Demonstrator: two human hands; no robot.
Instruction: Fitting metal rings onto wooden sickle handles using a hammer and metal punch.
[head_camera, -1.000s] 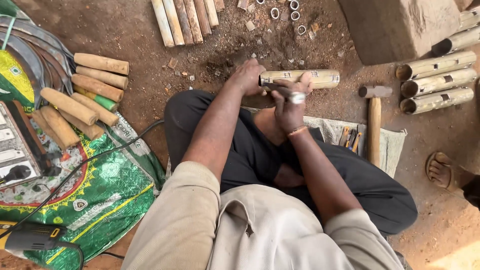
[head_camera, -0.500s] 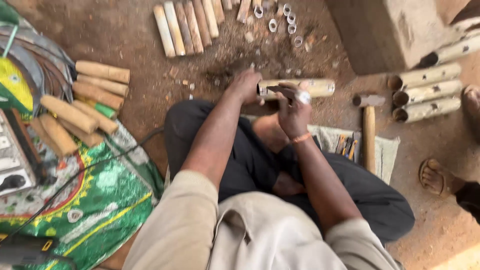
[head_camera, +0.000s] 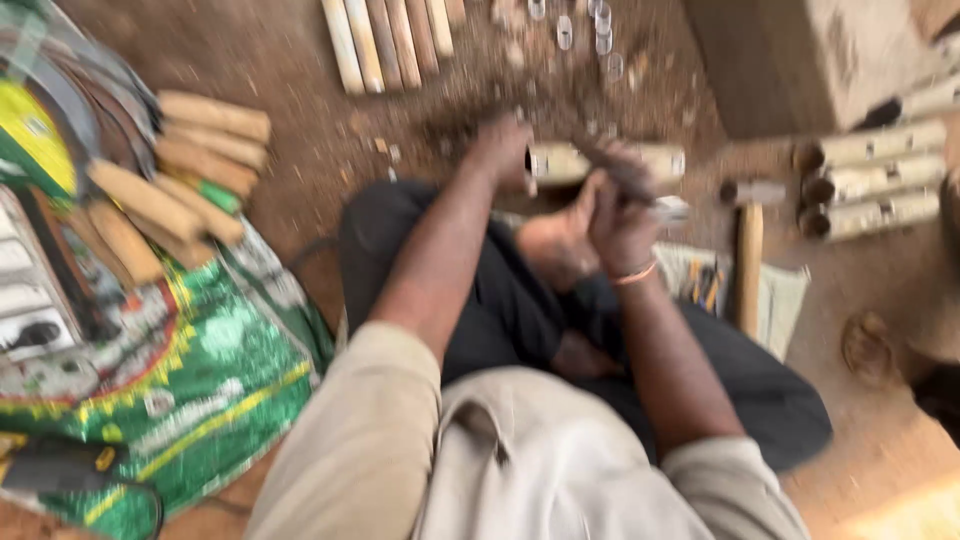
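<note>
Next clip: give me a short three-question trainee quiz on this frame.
1. True or false: the left hand holds the end of a bamboo tube.
2. What lies right of the tube? A) hammer B) bucket C) broom
3. How many tubes are stacked at far right?

Key: 1 true; 2 A; 3 three. The right hand grips something at the tube, too blurred to name.
</note>
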